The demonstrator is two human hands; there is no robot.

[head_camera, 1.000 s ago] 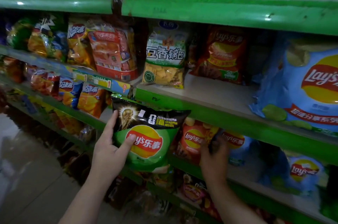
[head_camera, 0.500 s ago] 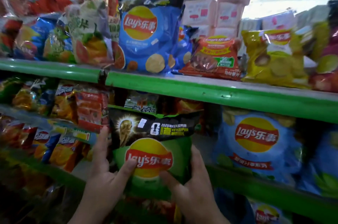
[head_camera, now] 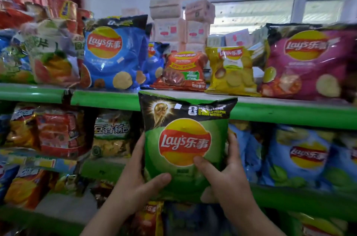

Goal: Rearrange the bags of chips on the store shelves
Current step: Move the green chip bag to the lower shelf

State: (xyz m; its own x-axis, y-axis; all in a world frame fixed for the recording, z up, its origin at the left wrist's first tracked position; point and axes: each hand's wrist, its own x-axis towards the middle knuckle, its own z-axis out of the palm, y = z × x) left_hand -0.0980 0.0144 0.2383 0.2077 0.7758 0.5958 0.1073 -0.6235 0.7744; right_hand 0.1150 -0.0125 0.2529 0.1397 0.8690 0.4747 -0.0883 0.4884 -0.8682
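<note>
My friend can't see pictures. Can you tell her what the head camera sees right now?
A left hand and a right hand hold up a green Lay's chip bag in front of green store shelves. On the top shelf sit a blue bag, an orange bag, a yellow bag and a pink bag.

1 wide-angle head camera looks straight at the green shelves (head_camera: 108, 98) from close, roughly top-shelf height.
</note>
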